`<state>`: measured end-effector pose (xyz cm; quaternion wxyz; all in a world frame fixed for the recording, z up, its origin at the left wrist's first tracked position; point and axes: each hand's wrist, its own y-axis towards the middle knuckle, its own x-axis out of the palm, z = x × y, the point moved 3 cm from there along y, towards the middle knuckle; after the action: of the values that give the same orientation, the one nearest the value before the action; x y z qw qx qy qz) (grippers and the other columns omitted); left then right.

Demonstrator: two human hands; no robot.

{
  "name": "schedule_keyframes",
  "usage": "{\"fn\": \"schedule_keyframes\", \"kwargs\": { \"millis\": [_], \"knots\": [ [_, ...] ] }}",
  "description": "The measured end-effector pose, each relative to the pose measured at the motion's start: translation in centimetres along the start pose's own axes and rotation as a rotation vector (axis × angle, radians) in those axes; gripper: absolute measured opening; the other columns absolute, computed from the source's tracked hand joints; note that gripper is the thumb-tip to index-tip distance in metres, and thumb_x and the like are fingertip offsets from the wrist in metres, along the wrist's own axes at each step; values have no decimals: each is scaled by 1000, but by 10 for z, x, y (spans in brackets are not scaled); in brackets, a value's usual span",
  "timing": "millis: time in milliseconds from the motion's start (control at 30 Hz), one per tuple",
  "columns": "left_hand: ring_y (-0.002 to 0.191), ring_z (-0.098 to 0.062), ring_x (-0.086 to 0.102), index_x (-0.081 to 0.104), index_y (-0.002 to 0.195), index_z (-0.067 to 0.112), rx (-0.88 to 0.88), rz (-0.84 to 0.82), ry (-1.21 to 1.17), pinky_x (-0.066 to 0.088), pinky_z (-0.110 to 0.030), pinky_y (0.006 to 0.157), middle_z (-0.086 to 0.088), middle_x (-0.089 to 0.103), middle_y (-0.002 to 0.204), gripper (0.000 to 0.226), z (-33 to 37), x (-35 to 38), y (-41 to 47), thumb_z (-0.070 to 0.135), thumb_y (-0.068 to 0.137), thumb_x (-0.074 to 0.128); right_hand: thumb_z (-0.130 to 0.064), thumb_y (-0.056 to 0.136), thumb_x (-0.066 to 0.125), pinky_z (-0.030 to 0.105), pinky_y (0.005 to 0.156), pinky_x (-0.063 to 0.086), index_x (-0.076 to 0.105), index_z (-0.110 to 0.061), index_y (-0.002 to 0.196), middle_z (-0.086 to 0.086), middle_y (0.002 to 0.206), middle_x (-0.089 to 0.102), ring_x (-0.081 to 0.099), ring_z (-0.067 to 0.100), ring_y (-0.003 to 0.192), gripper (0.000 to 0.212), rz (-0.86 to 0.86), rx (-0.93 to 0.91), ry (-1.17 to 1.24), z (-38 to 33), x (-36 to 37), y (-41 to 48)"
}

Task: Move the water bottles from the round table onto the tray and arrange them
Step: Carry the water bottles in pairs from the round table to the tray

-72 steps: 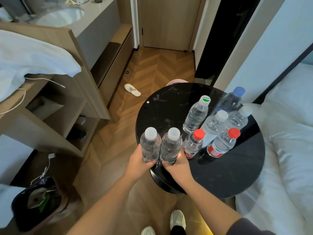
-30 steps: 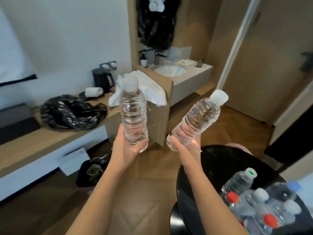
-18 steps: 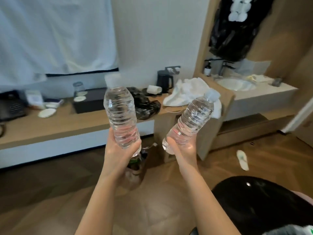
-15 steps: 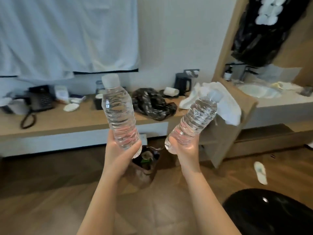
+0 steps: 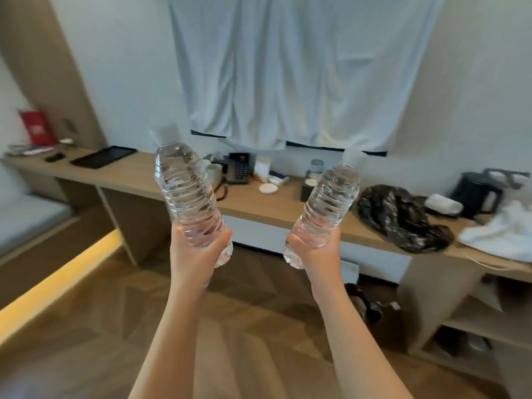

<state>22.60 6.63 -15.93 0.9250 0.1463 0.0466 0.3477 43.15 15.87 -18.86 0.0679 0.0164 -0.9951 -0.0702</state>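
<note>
Each hand grips bottle: left hand point(image 5: 192, 256), right hand point(image 5: 319, 259); tray point(image 5: 103, 157) likely on desk.

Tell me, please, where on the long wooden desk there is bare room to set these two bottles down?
The black tray lies bare, with open desk between it and the telephone. From the telephone to the black bag, kettle and white cloth, it is crowded.

A long wooden counter point(image 5: 135, 175) ran along the far wall. At its far left lay a dark flat tray point(image 5: 103, 156), with a small dark object point(image 5: 54, 157) beside it and a red box point(image 5: 36, 126) further left. Near the middle stood a black telephone point(image 5: 239, 167), a white mug point(image 5: 215, 172) and a small white dish point(image 5: 268, 188). To the right lay a crumpled black bag point(image 5: 400, 218), a rolled white towel point(image 5: 443, 204), a black kettle point(image 5: 476, 194) and white cloth point(image 5: 503, 234).
</note>
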Motion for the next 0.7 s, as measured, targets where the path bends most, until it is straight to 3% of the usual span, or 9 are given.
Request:
{"fn": "schedule_keyframes", "kwargs": {
  "millis": [100,200,333,467,533,633,700],
  "knots": [
    [85,11,62,47,114,34,-2,95,56,46,-5,61,16,62,98,56,9,-39,10,24,72,82,-19,72,84,27,84,53,43,-40,124,-9,114,65,67,2,97,70,-110,28,40,-3,38,0],
    [88,2,63,46,118,30,-9,207,87,46,-10,65,14,61,101,60,18,-71,16,27,71,83,-21,69,84,37,90,55,50,-36,123,-7,112,69,68,10,102,66,-210,15,75,-13,71,3],
    [92,-7,64,45,123,28,12,314,105,48,-17,70,13,62,105,63,30,-100,20,27,71,82,-27,66,85,39,91,56,55,-40,119,-11,107,71,68,8,100,63,-334,4,123,-26,109,10],
    [87,3,64,48,119,34,34,415,136,47,-16,66,16,63,100,61,44,-116,18,28,70,83,-21,74,84,22,74,55,54,-60,100,-19,100,71,68,-1,91,56,-456,-55,110,-43,141,16],
    [83,7,63,47,113,38,49,465,159,47,-17,67,17,63,97,58,52,-122,18,28,70,84,-22,74,84,14,66,53,54,-55,105,-19,98,71,68,-4,88,54,-483,-88,93,-51,152,17],
    [83,7,62,46,112,39,68,526,207,46,-18,68,18,61,95,59,62,-131,21,29,69,84,-24,74,84,15,74,52,53,-38,120,-12,106,70,67,-1,93,57,-519,-124,64,-60,168,17],
    [87,2,63,46,116,36,69,545,239,50,-25,75,18,60,98,62,70,-139,25,31,68,84,-24,75,83,15,75,52,52,-32,124,-9,109,69,67,-1,93,59,-542,-152,46,-68,180,19]
  ]
}}
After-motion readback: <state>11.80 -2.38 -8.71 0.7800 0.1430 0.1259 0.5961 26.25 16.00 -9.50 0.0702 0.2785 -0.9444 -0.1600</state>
